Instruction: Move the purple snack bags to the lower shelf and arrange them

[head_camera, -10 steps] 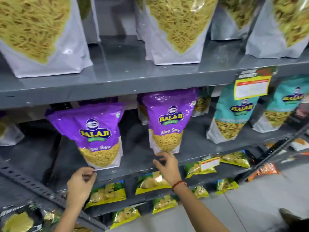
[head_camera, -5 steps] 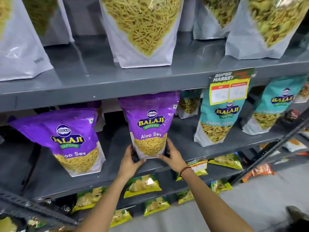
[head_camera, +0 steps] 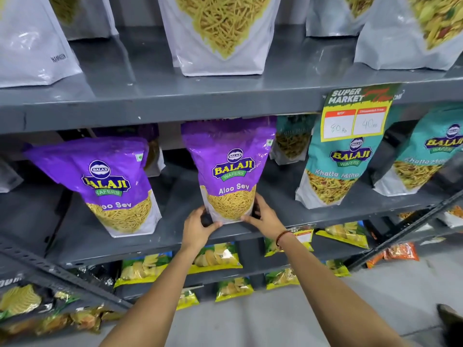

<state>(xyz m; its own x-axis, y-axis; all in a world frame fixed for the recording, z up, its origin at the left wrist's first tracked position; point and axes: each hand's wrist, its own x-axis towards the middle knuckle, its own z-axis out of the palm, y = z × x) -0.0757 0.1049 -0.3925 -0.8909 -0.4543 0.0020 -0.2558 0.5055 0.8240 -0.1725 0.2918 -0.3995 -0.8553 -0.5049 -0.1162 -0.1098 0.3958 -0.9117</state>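
A: Why do we hold the shiny purple plastic snack bag (head_camera: 229, 169) down at its bottom?

B: So it stays standing. Our left hand (head_camera: 198, 227) pinches one bottom corner and our right hand (head_camera: 265, 216) pinches the other. Both hands are closed on the bag, one on each side, with the bag between them.

A: Where is the bag?

B: It stands on the grey metal shelf (head_camera: 175, 236), just past our fingertips and near the front edge. We think this is the lower shelf, so now we are only tidying.

A: Which way does it point?

B: Its long side goes up and down. The top leans back a little, away from us. The front with the words faces us.

A: What is out past our left hand?

B: Another purple snack bag (head_camera: 105, 184), standing too, but tipped more. It may need fixing next.
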